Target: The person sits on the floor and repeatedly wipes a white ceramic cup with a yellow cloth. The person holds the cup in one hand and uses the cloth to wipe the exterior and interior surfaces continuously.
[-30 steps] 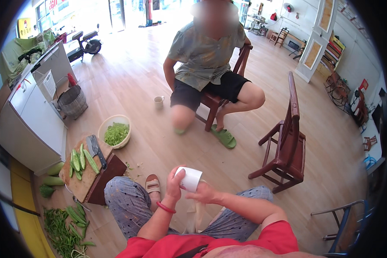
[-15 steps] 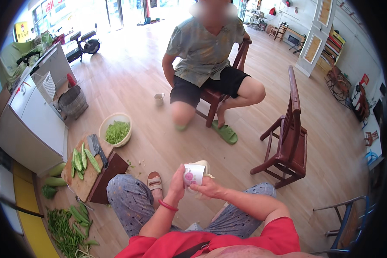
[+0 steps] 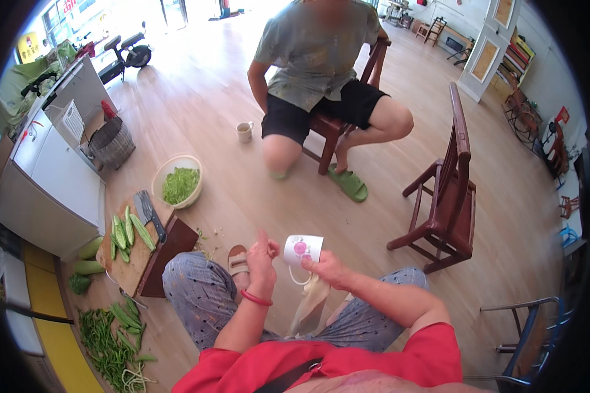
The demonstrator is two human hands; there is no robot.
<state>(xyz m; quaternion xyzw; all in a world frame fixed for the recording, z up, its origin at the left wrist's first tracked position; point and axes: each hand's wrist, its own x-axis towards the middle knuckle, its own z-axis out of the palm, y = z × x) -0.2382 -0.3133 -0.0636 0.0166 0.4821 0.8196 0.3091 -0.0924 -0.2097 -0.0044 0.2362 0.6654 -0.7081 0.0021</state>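
Note:
I sit with a white mug bearing a pink flower held on its side above my knees. My left hand, a red band at its wrist, grips the mug's left end with pinched fingers. My right hand presses against the mug from below and clutches a pale cloth that hangs down between my legs. The mug's handle loops downward beside the cloth.
Opposite me a person sits on a wooden chair, with a small cup on the floor nearby. An empty wooden chair stands at right. At left are a chopping board with sliced green vegetables and a cleaver, a bowl's rim, a white cabinet and green beans.
The mug has been turned onto its side, so the pink flower faces up. The cloth has come away from the mug's mouth and hangs below my right hand.

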